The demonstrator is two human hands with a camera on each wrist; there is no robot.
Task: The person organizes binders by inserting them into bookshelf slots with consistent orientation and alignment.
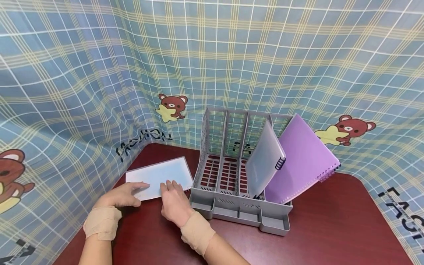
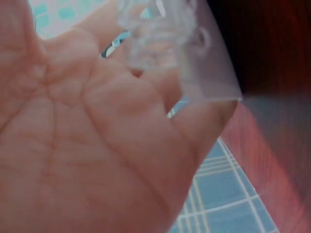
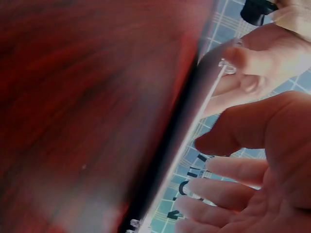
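Note:
A pale blue-white spiral notebook [image 1: 165, 173] lies left of the grey desk organizer [image 1: 241, 209]. My left hand [image 1: 120, 195] grips its left end, fingers over the cover and thumb by the front edge. Clear binding rings show against that hand's fingers in the left wrist view, beside the notebook's corner [image 2: 209, 73]. My right hand [image 1: 175, 202] is over the right part of the cover, its fingers loosely bent. In the right wrist view, the right thumb and fingers [image 3: 231, 167] are spread near the notebook's long edge, holding nothing.
Inside the organizer's right-hand slots lean a clear-grey notebook [image 1: 266, 162] with black rings and a larger purple notebook [image 1: 301, 158] that juts out rightward. Small trays run along the organizer's front. Plaid cloth [image 1: 218, 55] surrounds the dark red table [image 1: 331, 228].

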